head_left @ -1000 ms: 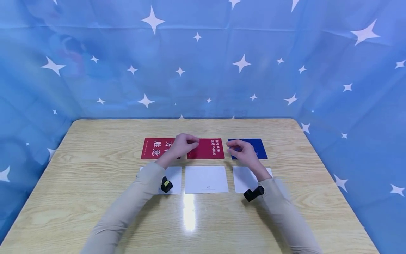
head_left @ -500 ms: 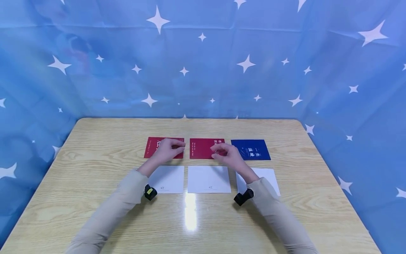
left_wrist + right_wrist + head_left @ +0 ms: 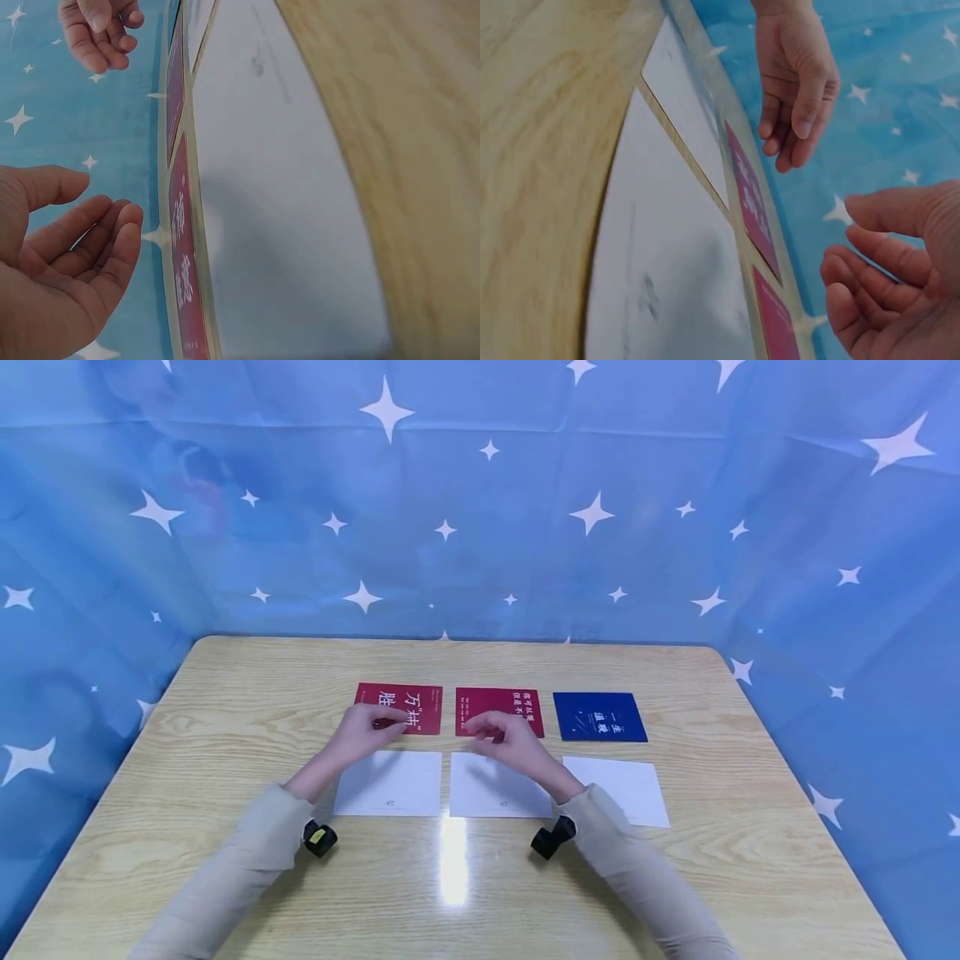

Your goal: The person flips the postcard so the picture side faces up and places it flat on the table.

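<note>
Three white cards [image 3: 387,789] lie near on the table [image 3: 360,893]; left grip [image 3: 365,732] hovers by the left red card [image 3: 427,714], right grip [image 3: 510,743] by the middle red card [image 3: 495,698], both released.

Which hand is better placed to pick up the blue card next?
Probably the right hand: it holds nothing and is nearer the blue card. The left hand, also holding nothing, is farther off, near the left red card.

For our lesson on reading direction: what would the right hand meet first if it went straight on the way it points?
Probably the leftmost red card; height is unclear, so the right hand might pass above it.
</note>
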`<state>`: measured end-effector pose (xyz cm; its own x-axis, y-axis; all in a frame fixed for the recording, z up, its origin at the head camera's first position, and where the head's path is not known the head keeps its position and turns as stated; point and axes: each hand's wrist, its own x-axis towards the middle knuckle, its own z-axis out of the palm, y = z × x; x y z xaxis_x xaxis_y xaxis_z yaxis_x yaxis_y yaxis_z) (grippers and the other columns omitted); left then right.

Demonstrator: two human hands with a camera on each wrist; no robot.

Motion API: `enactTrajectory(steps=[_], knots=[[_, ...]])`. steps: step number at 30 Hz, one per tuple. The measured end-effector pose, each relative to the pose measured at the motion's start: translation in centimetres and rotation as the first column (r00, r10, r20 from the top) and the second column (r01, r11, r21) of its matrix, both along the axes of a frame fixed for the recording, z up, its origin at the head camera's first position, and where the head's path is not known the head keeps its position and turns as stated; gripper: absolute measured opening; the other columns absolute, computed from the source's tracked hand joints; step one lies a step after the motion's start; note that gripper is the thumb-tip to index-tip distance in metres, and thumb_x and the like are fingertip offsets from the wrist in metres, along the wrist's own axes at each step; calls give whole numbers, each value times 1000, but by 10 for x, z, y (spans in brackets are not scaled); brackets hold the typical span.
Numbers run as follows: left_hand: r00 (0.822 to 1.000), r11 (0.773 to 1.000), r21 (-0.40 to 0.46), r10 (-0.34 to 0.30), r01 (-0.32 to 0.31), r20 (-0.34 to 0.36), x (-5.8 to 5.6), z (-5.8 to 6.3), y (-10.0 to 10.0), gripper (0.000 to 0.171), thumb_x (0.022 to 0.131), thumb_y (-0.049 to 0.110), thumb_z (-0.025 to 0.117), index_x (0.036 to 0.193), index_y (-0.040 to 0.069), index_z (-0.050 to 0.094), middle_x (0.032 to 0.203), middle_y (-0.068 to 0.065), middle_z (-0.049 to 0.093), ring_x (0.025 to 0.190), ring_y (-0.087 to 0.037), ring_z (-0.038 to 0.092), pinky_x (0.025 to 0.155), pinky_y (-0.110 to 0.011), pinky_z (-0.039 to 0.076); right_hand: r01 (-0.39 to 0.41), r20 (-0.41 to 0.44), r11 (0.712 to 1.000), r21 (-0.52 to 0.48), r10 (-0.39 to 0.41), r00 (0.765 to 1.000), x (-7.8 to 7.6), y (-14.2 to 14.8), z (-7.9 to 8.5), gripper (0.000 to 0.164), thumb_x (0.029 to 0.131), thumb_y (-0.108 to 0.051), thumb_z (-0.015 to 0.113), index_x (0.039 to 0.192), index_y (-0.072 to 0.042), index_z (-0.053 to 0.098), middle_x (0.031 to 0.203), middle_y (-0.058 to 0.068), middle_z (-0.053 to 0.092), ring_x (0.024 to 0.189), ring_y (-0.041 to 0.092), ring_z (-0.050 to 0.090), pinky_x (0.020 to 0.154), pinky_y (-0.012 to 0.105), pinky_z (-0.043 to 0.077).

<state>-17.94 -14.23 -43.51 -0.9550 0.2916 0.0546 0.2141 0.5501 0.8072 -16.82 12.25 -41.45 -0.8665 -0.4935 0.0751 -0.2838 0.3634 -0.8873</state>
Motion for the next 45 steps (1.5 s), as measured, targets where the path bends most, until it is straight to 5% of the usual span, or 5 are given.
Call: enactTrajectory(steps=[4, 14, 20, 28, 45], knots=[[999, 1000, 9, 21, -22, 30, 7, -1, -13, 27, 88, 8, 63, 111, -5, 65, 107, -18, 66, 97, -30, 61, 78, -36, 49, -25, 23, 1000, 3, 25, 999, -6, -5, -21, 30, 84, -4, 68, 112, 4, 62, 109, 20, 63, 91, 24, 58, 78, 35, 49], [999, 999, -11, 34, -34, -18, 24, -11, -38, 22, 84, 0, 64, 104, -9, 65, 93, -17, 67, 83, -26, 63, 72, -30, 52, -118, -17, 983, 142, 122, 992, -4, -27, -26, 39, 81, -10, 73, 114, 4, 60, 111, 16, 62, 95, 28, 59, 74, 24, 49], [997, 998, -7, 57, -58, -52, 30, -18, -48, 23, 78, -6, 67, 100, -11, 64, 87, -16, 66, 76, -22, 60, 68, -24, 51, -86, -2, 977, 194, 88, 996, -4, -35, -31, 40, 77, -11, 77, 111, 2, 62, 106, 12, 63, 90, 22, 58, 79, 27, 49], [998, 993, -99, 67, -65, 18, 33, -17, -56, 31, 73, -3, 72, 101, -12, 62, 82, -12, 59, 74, -20, 53, 62, -21, 44, -64, 12, 956, 287, 63, 998, -8, -43, -37, 40, 75, -12, 79, 110, -1, 64, 98, 6, 62, 82, 14, 54, 73, 21, 46], [993, 979, -193, 85, -68, 81, 31, -16, -55, 33, 68, -1, 77, 94, -6, 57, 80, -9, 54, 70, -17, 47, 62, -24, 40, -49, -48, 848, 528, 88, 995, -7, -61, -26, 40, 67, -15, 84, 98, -1, 63, 89, 3, 58, 83, 15, 50, 75, 25, 45]])
